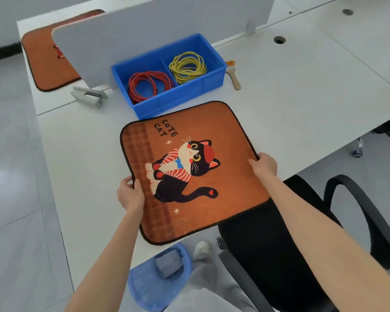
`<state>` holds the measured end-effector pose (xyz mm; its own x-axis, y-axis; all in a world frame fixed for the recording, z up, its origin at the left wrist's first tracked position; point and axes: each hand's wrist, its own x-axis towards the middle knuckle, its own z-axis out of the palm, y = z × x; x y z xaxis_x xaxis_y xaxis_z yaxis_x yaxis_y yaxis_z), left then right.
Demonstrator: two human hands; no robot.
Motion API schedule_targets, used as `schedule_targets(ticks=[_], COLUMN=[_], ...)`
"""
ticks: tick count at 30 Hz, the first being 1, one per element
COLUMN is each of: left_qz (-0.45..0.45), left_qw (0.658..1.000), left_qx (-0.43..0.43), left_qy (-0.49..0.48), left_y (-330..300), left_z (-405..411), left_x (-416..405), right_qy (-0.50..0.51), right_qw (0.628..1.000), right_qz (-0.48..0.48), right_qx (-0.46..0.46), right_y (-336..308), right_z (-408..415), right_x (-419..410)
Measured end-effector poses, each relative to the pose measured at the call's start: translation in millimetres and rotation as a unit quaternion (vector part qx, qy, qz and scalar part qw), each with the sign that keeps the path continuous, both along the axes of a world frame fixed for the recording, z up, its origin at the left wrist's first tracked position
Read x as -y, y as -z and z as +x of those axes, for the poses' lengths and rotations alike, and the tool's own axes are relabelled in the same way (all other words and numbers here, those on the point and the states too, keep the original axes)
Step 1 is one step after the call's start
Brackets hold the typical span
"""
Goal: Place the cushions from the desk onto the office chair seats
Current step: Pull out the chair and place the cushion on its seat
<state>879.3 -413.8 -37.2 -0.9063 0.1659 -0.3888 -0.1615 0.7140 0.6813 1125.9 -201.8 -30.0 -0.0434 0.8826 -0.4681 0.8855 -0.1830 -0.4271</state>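
The cat cushion [212,176] is gripped at its edges by the left hand [131,194] at 8 o'clock and the right hand [265,164] at 3 o'clock, partly over the black chair [268,244]

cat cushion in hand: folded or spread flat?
Spread flat. The cat cushion shows its whole printed face, no crease, with the left hand and right hand gripping opposite edges.

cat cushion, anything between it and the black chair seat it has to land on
Nothing visible blocks it. The left hand and right hand grip the cat cushion by opposite edges, its near right corner already over the bare black chair seat. The armrest curves up further right, off the path.
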Motion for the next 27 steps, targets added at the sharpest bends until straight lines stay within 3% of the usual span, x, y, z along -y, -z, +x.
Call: schedule_targets(ticks=[3,6,13,16,19,27], left_qz=[0.038,0.073,0.133,0.159,0.167,0.104], left_qw=[0.997,0.981,0.876,0.824,0.796,0.772], left_qx=[-0.056,-0.113,-0.170,-0.138,-0.074,-0.040], left_qy=[0.042,0.143,0.431,0.527,0.578,0.626], left_y=[-12.3,-31.1,-49.8,-42.6,-23.5,70.7], left_z=[21.7,56.5,188.5,252.8,310.1,370.3], left_x=[-10.9,-28.6,-73.8,-88.8,-101.8,-152.8], right_qy=[0.007,0.041,0.266,0.354,0.401,0.433], right_qw=[0.999,0.997,0.957,0.925,0.904,0.896], right_qz=[0.001,0.010,0.095,0.139,0.150,0.093], right_qx=[-0.043,-0.065,-0.069,-0.021,0.011,0.027], right_y=[-8.6,-15.4,-17.5,-9.3,7.4,82.4], right_z=[18.7,58.4,192.5,230.7,259.1,289.8], right_x=[18.3,47.2,148.6,173.4,180.5,160.7])
